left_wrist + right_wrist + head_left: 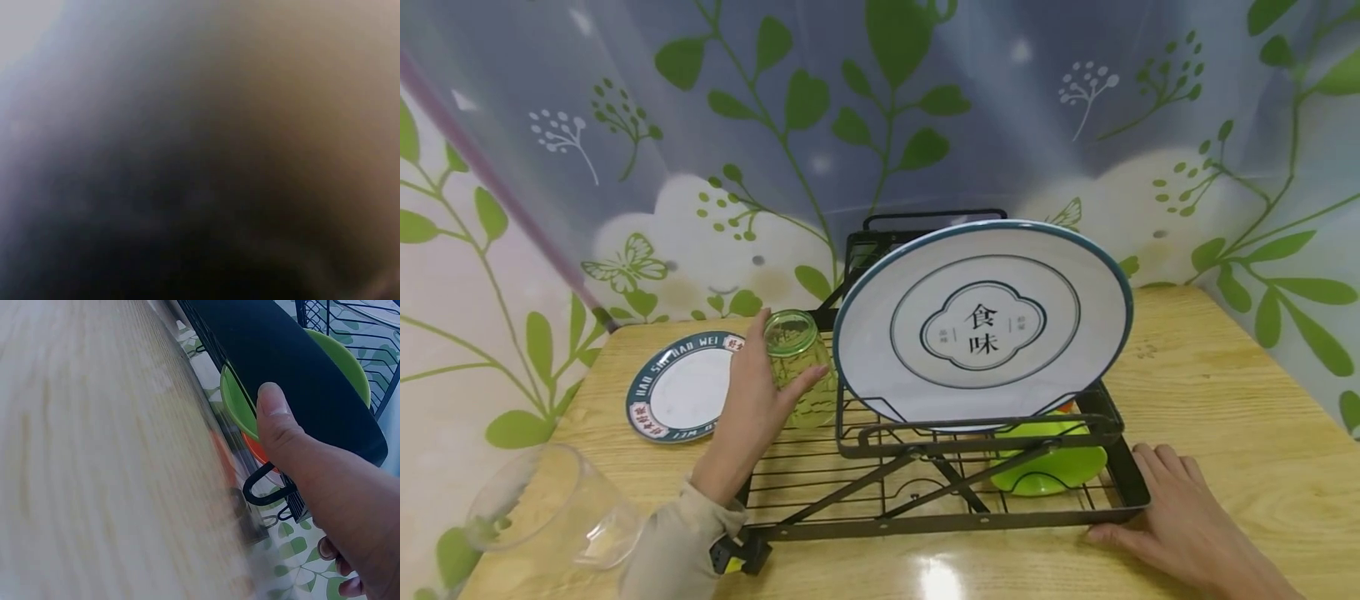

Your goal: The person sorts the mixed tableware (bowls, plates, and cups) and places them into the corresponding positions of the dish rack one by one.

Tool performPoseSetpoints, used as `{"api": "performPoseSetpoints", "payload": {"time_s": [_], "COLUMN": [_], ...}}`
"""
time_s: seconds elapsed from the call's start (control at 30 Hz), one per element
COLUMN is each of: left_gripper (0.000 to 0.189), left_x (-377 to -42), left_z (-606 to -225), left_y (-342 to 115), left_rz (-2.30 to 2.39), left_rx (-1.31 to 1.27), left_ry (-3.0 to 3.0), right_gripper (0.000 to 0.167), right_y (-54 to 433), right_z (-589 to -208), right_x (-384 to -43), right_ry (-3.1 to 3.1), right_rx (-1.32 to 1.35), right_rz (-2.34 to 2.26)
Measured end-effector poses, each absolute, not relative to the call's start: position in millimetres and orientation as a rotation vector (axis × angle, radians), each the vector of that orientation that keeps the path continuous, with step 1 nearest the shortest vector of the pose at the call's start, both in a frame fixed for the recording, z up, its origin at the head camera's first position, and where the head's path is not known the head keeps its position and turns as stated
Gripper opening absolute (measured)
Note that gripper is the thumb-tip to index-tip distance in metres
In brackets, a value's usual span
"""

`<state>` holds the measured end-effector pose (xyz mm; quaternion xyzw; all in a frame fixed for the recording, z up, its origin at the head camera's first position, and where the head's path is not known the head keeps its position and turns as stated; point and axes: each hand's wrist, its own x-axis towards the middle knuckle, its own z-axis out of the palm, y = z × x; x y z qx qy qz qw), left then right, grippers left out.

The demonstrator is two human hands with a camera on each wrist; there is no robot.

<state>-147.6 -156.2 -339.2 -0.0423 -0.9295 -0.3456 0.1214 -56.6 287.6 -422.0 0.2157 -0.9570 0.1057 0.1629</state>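
Note:
My left hand holds a green-tinted glass over the left part of a black dish rack; the thumb is on its right side, the fingers on its left. At the rack's right end, my right hand grips the frame. In the right wrist view the thumb presses on the dark end panel. A large white plate with a blue rim leans upright in the rack. Below it lies a green bowl, with an orange one partly hidden under it.
A white plate with a patterned blue-green border lies on the wooden table, left of the rack. Nearer me at the left is a clear plastic cup. A leaf-patterned curtain hangs behind. The left wrist view is dark and blurred.

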Motion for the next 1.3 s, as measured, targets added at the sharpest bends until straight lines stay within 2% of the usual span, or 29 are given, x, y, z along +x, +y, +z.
{"api": "performPoseSetpoints", "payload": {"time_s": [0.27, 0.47, 0.63, 0.8, 0.9, 1.07, 1.3], "left_gripper": [0.104, 0.099, 0.086, 0.059, 0.042, 0.056, 0.060], "left_x": [-145, -118, -79, -53, -44, -40, -44], "left_z": [-338, -325, -316, -332, -348, -359, -332], "left_y": [-158, -162, -166, -170, -173, -181, -202], "left_rz": [-1.044, -0.976, -0.863, -0.720, -0.657, -0.581, -0.506], "left_rx": [-0.123, -0.092, -0.074, -0.175, -0.243, -0.262, -0.096], "left_ry": [-2.756, -2.740, -2.682, -2.509, -2.380, -2.114, -1.800], "right_gripper": [0.070, 0.081, 0.075, 0.092, 0.093, 0.096, 0.097], "right_y": [288, 288, 288, 289, 291, 291, 290], "right_z": [-422, -423, -422, -420, -420, -420, -420], "right_x": [-57, -56, -58, -56, -56, -56, -56], "right_ry": [-2.731, -2.735, -2.706, -2.753, -2.755, -2.777, -2.786], "right_rx": [0.603, 0.596, 0.622, 0.572, 0.573, 0.564, 0.556], "right_rz": [0.275, 0.255, 0.218, 0.231, 0.225, 0.215, 0.247]}}
